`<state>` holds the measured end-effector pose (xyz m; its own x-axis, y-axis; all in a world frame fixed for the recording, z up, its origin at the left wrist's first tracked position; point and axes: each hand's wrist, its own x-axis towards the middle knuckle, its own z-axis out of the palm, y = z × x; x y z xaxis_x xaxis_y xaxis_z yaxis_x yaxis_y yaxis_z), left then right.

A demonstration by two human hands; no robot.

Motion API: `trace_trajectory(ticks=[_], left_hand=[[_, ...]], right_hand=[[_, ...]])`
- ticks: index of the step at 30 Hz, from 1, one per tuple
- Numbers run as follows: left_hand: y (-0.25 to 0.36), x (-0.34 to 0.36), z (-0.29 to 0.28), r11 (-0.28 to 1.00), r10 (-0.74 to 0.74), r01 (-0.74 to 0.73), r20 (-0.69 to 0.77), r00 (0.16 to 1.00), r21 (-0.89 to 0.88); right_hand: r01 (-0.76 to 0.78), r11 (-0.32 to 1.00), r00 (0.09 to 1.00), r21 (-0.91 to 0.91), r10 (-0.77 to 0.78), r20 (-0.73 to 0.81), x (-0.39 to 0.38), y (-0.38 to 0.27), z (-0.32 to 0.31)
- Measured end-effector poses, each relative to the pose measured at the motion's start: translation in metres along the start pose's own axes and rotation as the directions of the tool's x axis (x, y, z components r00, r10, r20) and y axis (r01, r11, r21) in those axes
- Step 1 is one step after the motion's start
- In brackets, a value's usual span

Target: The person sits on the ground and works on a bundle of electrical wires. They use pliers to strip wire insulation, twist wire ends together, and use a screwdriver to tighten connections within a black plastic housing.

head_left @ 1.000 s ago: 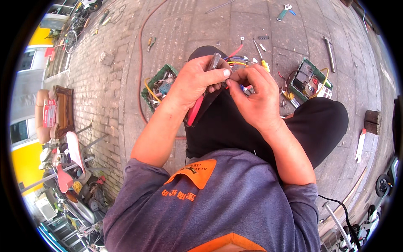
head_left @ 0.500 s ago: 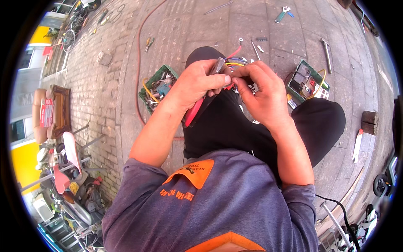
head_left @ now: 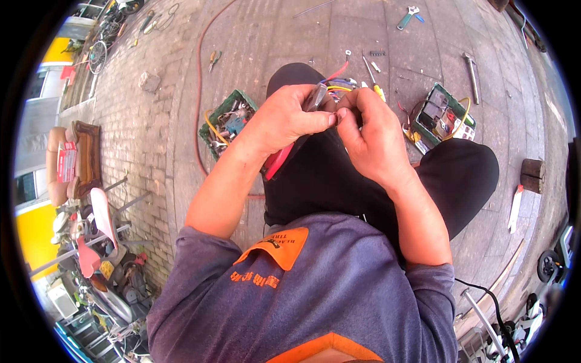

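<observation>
Both my hands work close together above my lap. My left hand (head_left: 289, 121) is closed round red-handled pliers (head_left: 278, 163), whose metal head sticks up past the fingers. Thumb and forefinger of my right hand (head_left: 378, 139) pinch a tiny piece against the left thumb tip; it is too small and covered to name. Just beyond the fingers lies a bundle of coloured wires, among them a yellow wire (head_left: 340, 89) and a red wire (head_left: 336, 73) with a ring terminal (head_left: 348, 53) at its end. The lower part of the bundle is hidden by my hands.
Green crates of tools stand at left (head_left: 209, 134) and right (head_left: 469, 130). A yellow-handled screwdriver (head_left: 379, 91), an adjustable wrench (head_left: 407, 19), a hammer (head_left: 472, 78) and small pliers (head_left: 214, 59) lie on the paving. A reddish hose (head_left: 200, 91) runs along the left.
My right fingertips have closed in on the left thumb, and the red bits between my hands are now covered. The screwdriver's yellow handle has come into sight beyond my right hand.
</observation>
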<state>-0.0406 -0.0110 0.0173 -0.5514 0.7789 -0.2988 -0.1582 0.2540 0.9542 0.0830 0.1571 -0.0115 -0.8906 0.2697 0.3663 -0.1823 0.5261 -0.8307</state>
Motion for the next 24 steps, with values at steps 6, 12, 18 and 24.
trace_trajectory(ticks=[6, 12, 18, 24], left_hand=[[-0.001, 0.001, -0.001, 0.999, -0.024, 0.024, 0.008, 1.000, 0.046], [-0.001, 0.002, 0.003, 0.996, -0.013, 0.013, -0.006, 1.000, 0.089], [-0.004, 0.003, 0.005, 0.995, -0.025, 0.025, -0.005, 1.000, 0.095], [0.004, 0.001, 0.004, 0.987, -0.063, 0.061, 0.008, 0.998, 0.146]], right_hand=[[-0.378, 0.836, 0.921, 0.397, 0.295, 0.255, 0.003, 0.005, -0.008], [-0.228, 0.951, 0.950, 0.211, 0.169, 0.264, 0.012, 0.003, -0.023], [-0.170, 0.985, 0.909, 0.007, 0.154, 0.388, 0.026, 0.000, -0.039], [-0.365, 0.917, 0.850, 0.160, 0.258, 0.459, 0.025, 0.010, -0.035]])
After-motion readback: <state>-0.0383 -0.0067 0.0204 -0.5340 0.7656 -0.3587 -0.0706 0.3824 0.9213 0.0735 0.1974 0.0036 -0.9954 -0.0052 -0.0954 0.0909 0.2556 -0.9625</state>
